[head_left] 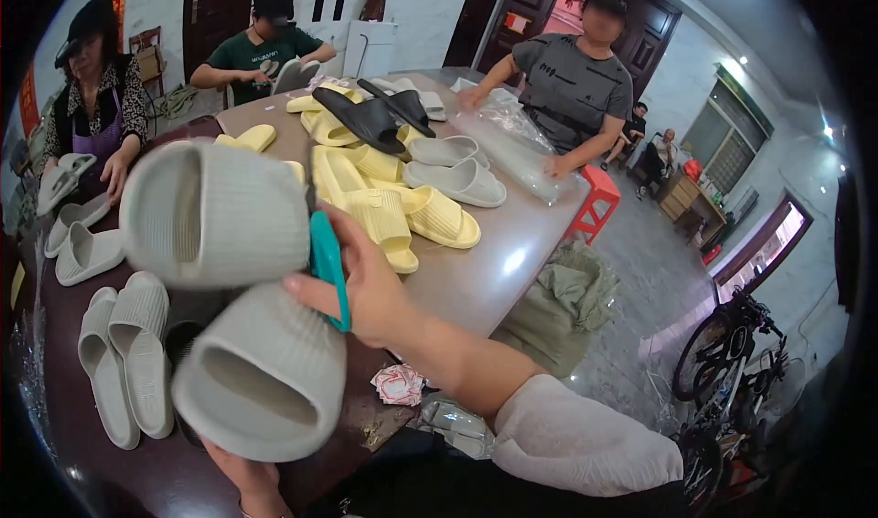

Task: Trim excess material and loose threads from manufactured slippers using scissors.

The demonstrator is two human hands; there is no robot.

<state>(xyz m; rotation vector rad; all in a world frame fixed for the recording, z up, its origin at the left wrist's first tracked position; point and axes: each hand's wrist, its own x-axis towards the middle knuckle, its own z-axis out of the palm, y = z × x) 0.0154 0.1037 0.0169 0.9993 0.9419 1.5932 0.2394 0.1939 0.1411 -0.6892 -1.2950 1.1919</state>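
This looks like a small workshop, with people [251,72] handling slippers [384,212] around a counter [448,280] beside a bulging sack [562,308].

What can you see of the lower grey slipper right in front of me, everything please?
The lower grey slipper is pale grey with a broad, ribbed strap; it looks like foam or rubber. Held up over the table, it is tilted so its dark foot opening faces the camera; most of its sole is hidden. Another grey slipper is just above it in the picture; whether they touch is unclear. The right hand has its thumb by its upper edge; the left hand is at its lower edge, fingers mostly hidden.
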